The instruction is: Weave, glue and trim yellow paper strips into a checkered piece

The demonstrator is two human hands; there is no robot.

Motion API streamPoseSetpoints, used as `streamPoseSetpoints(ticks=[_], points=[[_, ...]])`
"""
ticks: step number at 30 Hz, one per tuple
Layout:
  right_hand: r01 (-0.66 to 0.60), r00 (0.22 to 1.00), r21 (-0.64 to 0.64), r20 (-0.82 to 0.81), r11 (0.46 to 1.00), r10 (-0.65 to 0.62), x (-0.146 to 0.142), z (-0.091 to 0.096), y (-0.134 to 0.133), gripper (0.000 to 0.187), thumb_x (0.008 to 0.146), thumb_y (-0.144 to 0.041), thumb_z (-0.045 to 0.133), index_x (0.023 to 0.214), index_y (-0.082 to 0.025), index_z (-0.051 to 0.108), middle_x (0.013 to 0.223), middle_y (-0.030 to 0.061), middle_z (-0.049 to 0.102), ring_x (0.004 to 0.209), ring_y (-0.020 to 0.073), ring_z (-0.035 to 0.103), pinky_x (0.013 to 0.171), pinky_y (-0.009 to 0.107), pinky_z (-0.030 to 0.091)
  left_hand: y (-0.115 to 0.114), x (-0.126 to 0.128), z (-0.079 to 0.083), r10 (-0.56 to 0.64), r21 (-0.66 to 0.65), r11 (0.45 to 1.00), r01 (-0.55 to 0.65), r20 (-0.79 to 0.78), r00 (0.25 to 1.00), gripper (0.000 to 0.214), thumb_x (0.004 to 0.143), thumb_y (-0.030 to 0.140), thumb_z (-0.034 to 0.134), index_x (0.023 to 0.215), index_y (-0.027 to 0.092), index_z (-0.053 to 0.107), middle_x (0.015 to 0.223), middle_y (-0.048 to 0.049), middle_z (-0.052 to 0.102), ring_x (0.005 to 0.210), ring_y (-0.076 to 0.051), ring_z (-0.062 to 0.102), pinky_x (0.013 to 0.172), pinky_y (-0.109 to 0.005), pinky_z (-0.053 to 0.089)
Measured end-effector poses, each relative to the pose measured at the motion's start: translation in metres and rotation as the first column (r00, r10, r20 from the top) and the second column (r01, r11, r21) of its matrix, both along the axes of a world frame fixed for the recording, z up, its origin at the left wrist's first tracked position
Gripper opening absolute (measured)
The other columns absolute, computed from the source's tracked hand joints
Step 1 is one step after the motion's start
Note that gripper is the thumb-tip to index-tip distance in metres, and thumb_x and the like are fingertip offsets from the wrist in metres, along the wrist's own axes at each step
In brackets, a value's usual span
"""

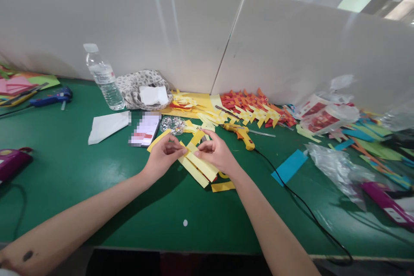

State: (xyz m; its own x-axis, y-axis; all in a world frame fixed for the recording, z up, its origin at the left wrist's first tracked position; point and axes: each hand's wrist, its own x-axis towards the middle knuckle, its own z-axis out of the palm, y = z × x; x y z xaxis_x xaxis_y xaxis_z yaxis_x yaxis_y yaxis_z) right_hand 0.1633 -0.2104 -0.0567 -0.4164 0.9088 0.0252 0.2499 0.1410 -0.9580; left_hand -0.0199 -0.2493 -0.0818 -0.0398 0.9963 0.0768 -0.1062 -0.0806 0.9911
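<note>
Both my hands meet over a bundle of yellow paper strips (198, 167) on the green table (97, 181). My left hand (163, 156) is closed, pinching the strips' upper end between thumb and fingers. My right hand (216, 152) is also closed, its fingertips gripping the same strips from the right. A loose yellow strip (223, 186) lies just below the bundle. Another yellow strip (157, 140) sticks out behind my left hand.
A yellow glue gun (241, 133) with a black cord (300, 202) lies right of my hands. Behind are a phone (145, 129), a dish of googly eyes (172, 124), a water bottle (103, 76), a cloth pouch (142, 88) and piles of woven paper pieces (255, 105). A blue strip (289, 166) and plastic bags (336, 168) lie at right.
</note>
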Motion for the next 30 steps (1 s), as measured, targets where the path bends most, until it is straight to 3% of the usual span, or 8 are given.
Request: streamPoseSetpoints(ticks=[7,13,21,30], points=[[0.046,0.999,0.043,-0.019,0.998,-0.045,-0.0036,0.0034,-0.0021,0.073,0.068,-0.03,0.07,0.131,-0.018,0.037,0.071,-0.0008,0.065,0.066,0.0151,0.061,0.065,0.029,0.048,-0.001,0.0011,-0.0001,-0.005,0.023,1.0,0.006,-0.036,0.999,0.026,0.069,0.028,0.073,0.075,0.019,0.049,0.07,0.0022,0.065,0.068,-0.011,0.064,0.066,-0.023,0.051],[0.009,1.0,0.066,0.015,0.998,-0.01,-0.0039,0.0022,-0.0033,0.073,0.069,-0.03,0.07,0.132,-0.02,0.036,0.068,-0.0025,0.063,0.063,0.015,0.062,0.066,0.03,0.049,-0.0017,0.0018,0.0003,0.01,0.029,1.0,-0.009,-0.057,0.998,0.027,0.069,0.031,0.072,0.075,0.019,0.05,0.07,0.0021,0.064,0.069,-0.013,0.065,0.067,-0.025,0.052],[0.038,0.985,-0.05,-0.167,0.998,-0.046,-0.0074,0.0029,-0.0049,0.079,0.065,-0.031,0.076,0.132,-0.025,0.033,0.081,0.0009,0.068,0.079,0.0208,0.068,0.075,0.038,0.054,-0.0046,0.004,0.003,-0.047,0.028,0.998,0.048,-0.019,0.999,0.027,0.068,0.028,0.074,0.075,0.018,0.049,0.073,0.0009,0.066,0.07,-0.012,0.065,0.069,-0.025,0.052],[0.059,0.984,-0.026,-0.168,0.998,-0.062,-0.0058,0.0052,-0.004,0.075,0.064,-0.028,0.076,0.128,-0.026,0.037,0.079,0.0006,0.069,0.076,0.0222,0.069,0.072,0.038,0.055,-0.002,0.001,0.0025,-0.071,-0.014,0.997,0.072,0.076,0.995,0.026,0.07,0.029,0.073,0.078,0.018,0.05,0.073,0.0008,0.068,0.068,-0.011,0.064,0.066,-0.023,0.049]])
